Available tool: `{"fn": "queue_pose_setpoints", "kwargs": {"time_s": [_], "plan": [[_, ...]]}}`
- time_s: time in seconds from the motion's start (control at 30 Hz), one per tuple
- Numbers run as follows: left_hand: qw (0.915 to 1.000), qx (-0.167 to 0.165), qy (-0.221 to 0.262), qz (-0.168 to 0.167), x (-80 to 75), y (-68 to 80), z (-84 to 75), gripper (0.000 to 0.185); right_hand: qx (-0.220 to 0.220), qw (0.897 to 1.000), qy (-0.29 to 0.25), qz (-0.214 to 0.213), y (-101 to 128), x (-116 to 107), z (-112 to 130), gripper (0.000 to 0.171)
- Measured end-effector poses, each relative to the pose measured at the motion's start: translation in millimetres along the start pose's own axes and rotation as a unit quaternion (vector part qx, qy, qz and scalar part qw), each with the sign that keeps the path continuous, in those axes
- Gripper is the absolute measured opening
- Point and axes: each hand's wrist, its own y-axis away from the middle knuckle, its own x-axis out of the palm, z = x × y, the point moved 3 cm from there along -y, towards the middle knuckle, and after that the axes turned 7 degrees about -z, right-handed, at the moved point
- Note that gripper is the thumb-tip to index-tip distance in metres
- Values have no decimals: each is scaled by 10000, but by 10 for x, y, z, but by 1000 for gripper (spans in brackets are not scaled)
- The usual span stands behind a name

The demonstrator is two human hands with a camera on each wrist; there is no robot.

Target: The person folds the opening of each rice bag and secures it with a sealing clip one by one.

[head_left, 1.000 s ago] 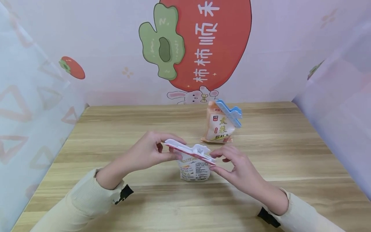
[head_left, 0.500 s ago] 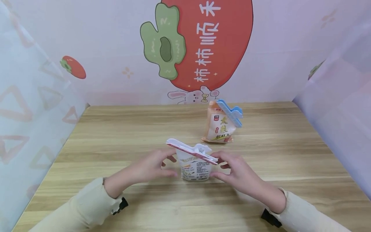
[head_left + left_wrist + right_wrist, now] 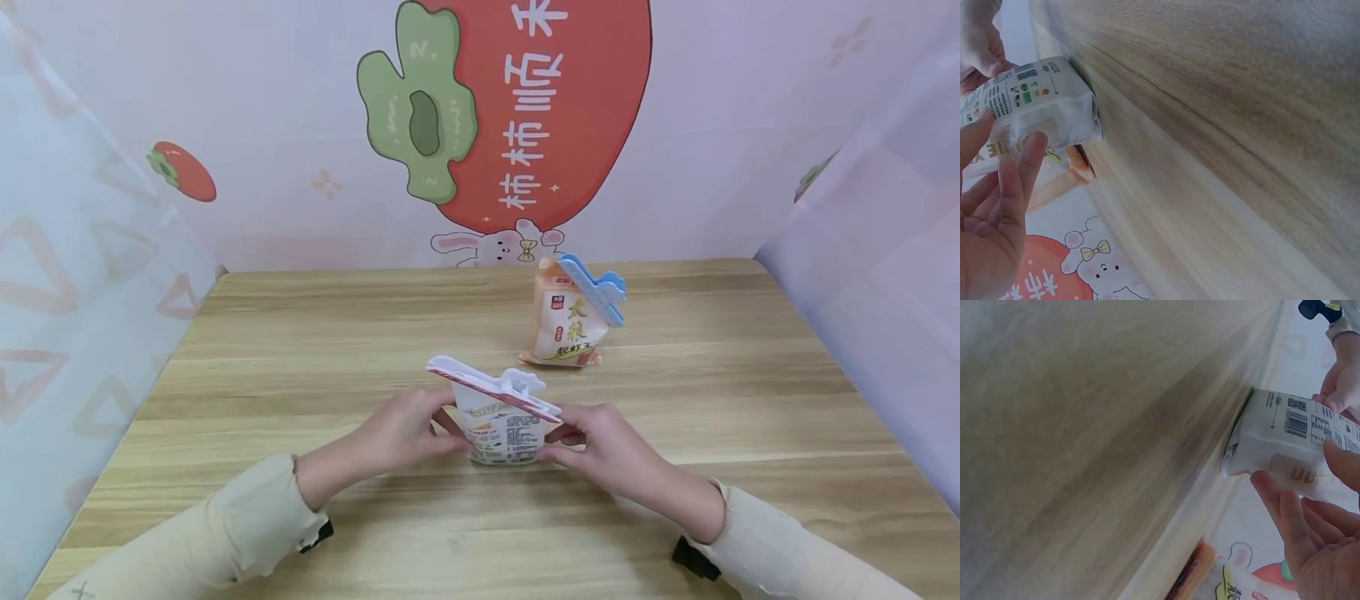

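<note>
A small white snack bag (image 3: 501,432) stands on the wooden table (image 3: 315,350), with a white and red clip (image 3: 491,387) clamped across its top. My left hand (image 3: 442,432) holds the bag's left side between thumb and fingers. Gripping the right side the same way is my right hand (image 3: 558,442). In the left wrist view my fingers (image 3: 1022,169) lie on the bag (image 3: 1041,100). The right wrist view shows my thumb and fingers (image 3: 1285,506) around the bag (image 3: 1285,437).
An orange snack bag (image 3: 564,332) with a blue clip (image 3: 594,287) stands farther back, right of centre. Patterned walls close the table in at the back and on both sides. Bare tabletop lies to the left and right of my hands.
Both hands dropped from the clip to the sides of the white bag and closed in on it. The left hand let go of the clip. The orange bag has not moved.
</note>
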Motion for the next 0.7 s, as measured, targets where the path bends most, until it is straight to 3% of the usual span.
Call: {"fn": "queue_pose_setpoints", "kwargs": {"time_s": [0.7], "plan": [[9996,-246,131,15,-24,-10,-3,48,134,9991,-392,126,-54,57,-4,36]]}}
